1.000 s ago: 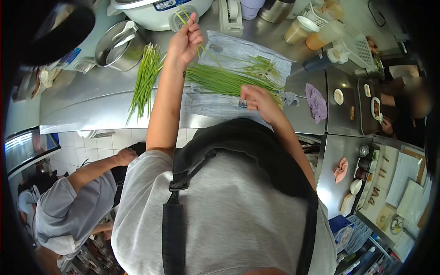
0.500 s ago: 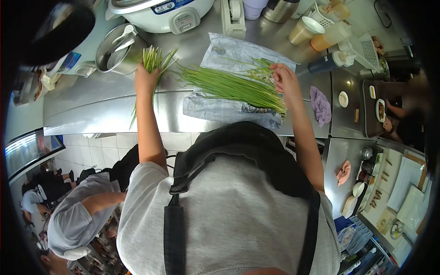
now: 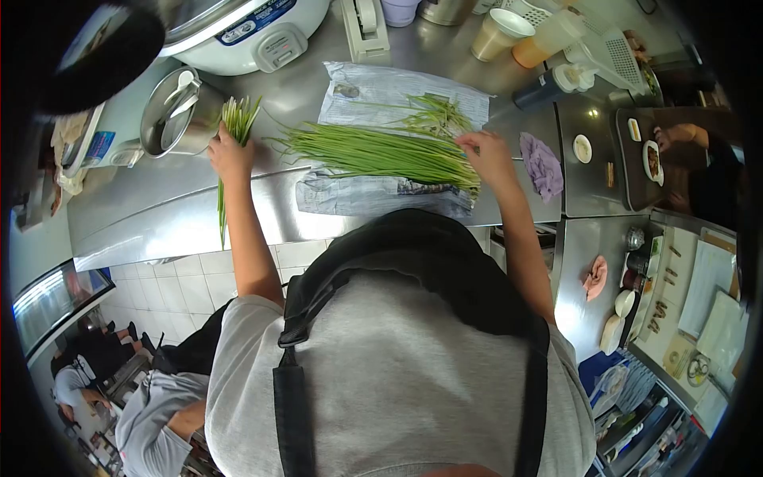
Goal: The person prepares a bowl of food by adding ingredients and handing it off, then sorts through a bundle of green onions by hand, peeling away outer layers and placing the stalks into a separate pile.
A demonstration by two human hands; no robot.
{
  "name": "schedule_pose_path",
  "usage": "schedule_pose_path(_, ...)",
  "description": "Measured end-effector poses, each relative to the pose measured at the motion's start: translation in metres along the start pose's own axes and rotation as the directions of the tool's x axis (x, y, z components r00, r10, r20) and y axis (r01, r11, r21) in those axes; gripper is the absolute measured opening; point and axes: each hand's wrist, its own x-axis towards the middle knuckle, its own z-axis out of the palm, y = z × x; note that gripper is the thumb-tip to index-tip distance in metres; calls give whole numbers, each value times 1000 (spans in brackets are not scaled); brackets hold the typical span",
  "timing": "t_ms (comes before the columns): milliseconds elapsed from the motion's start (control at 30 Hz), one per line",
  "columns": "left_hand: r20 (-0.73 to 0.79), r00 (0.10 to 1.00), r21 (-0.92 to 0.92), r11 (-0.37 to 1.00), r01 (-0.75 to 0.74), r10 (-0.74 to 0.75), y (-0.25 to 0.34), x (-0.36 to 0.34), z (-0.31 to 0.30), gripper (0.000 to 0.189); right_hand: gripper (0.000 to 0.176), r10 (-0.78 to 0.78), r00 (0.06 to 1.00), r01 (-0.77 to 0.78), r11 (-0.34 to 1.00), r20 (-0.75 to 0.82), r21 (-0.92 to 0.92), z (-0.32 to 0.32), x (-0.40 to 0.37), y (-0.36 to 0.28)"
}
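My left hand (image 3: 230, 155) is closed around a small bunch of chives (image 3: 238, 114), pale ends up, with green ends hanging below the wrist. My right hand (image 3: 489, 159) has thumb and fingers pinched together at the right end of a large pile of chives (image 3: 373, 153); whatever is between the fingertips is too small to make out. This pile lies across a spread newspaper (image 3: 330, 200). Against its upper edge sits a loose heap of thin, pale-and-green trimmings (image 3: 435, 117), just left of my right fingertips.
Left of the bunch stands a metal pot (image 3: 171, 119) with white spoons. A rice cooker (image 3: 270, 48), tape dispenser (image 3: 366, 32) and sauce bottles (image 3: 556, 83) line the back. A purple cloth (image 3: 542, 165) lies right. Another person's hand (image 3: 674, 137) is by a tray at far right.
The view has shifted, moving the counter items left in the picture. My left hand still grips its bunch, now more upright. My right fingers have come down onto the pile's right end.
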Motion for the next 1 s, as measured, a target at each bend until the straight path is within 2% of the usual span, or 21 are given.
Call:
schedule_pose_path(67, -72, 993, -21, 995, -94, 92, 27, -8, -13, 74, 12, 4, 1000, -5, 999, -8, -40, 5, -6, 5)
schedule_pose_path(167, -221, 908, -153, 907, -393, 356, 80, -24, -27, 64, 10, -5, 998, 2, 998, -56, -60, 13, -11, 9)
schedule_pose_path(200, -201, 882, -217, 859, -464, 426, 98, -29, -32, 60, 9, -6, 998, 0, 996, -68, -92, 18, -9, 12)
schedule_pose_path(300, -162, 738, -434, 624, -650, 655, 161, -60, -42, 51, 4, 18, 993, -30, 993, -114, -113, 18, -13, 16)
schedule_pose_path(367, -114, 614, -539, 471, -699, 781, 186, -80, -43, 46, 5, -15, 982, 2, 997, -187, -72, 18, -14, 16)
schedule_pose_path(433, -149, 530, -585, 357, -728, 835, 212, -99, -45, 42, 6, -16, 981, 15, 1000, -195, -7, 5, -17, 7)
schedule_pose_path(467, -163, 492, -605, 308, -735, 855, 221, -107, -45, 40, 7, -22, 981, 28, 999, -193, 29, -1, -18, 0)
schedule_pose_path(567, -116, 375, -603, 235, -763, 920, 238, -116, -35, 36, 12, 135, 983, -101, 965, -128, 243, -27, -22, -22)
schedule_pose_path(667, -35, 366, -637, 261, -725, 930, 245, -119, -42, 26, 17, 125, 973, -68, 959, -196, 276, -32, -22, -23)
schedule_pose_path(767, 3, 389, -753, 258, -606, 921, 245, -116, -41, 18, 18, 229, 965, -146, 874, -127, 464, -32, -22, -22)
schedule_pose_path(833, 14, 404, -805, 250, -538, 915, 242, -112, -41, 17, 21, 230, 971, -126, 709, -60, 694, -21, -22, -13)
schedule_pose_path(933, 13, 438, -854, 238, -463, 899, 241, -105, -37, 18, 25, 228, 970, -57, 570, -90, 820, -17, -19, -16)
schedule_pose_path(1000, 155, 448, -891, 320, -321, 880, 244, -102, -45, 19, 27, 242, 968, -68, 488, -60, 870, -20, -17, -20)
